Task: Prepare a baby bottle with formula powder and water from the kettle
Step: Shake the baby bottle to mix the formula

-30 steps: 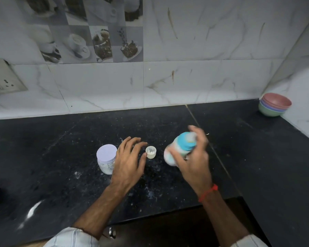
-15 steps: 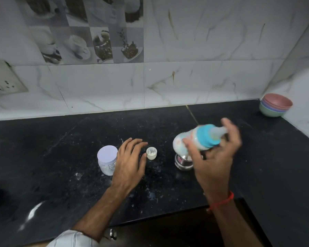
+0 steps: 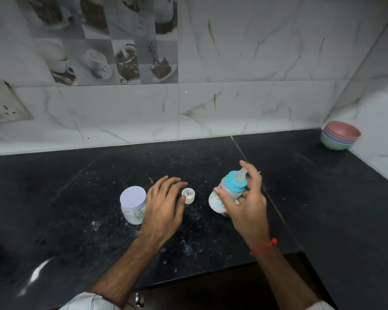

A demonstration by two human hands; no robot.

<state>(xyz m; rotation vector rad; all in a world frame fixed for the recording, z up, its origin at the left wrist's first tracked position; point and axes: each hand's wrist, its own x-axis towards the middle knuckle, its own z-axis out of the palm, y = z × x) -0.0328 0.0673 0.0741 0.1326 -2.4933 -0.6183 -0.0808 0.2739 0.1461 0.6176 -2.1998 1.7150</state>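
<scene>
Teal-collared baby bottle (image 3: 227,193) sits tilted in right hand's (image 3: 246,206) curled grip; left hand (image 3: 164,204) relaxed, open.

The light is dim and cool, falling softly from overhead. The black surface (image 3: 300,198) swallows most of it, showing faint sheen low on the left. Tile lines bow toward the frame edges. The baby bottle (image 3: 227,193) looks slightly smeared.

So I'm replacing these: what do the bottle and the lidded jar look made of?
Baby bottle in the right hand: seemingly translucent plastic with printed colours and a matte turquoise collar. Jar: clear, glossy, plastic or glass, white powder showing through, under a flat, matte pale lid, probably plastic.
</scene>
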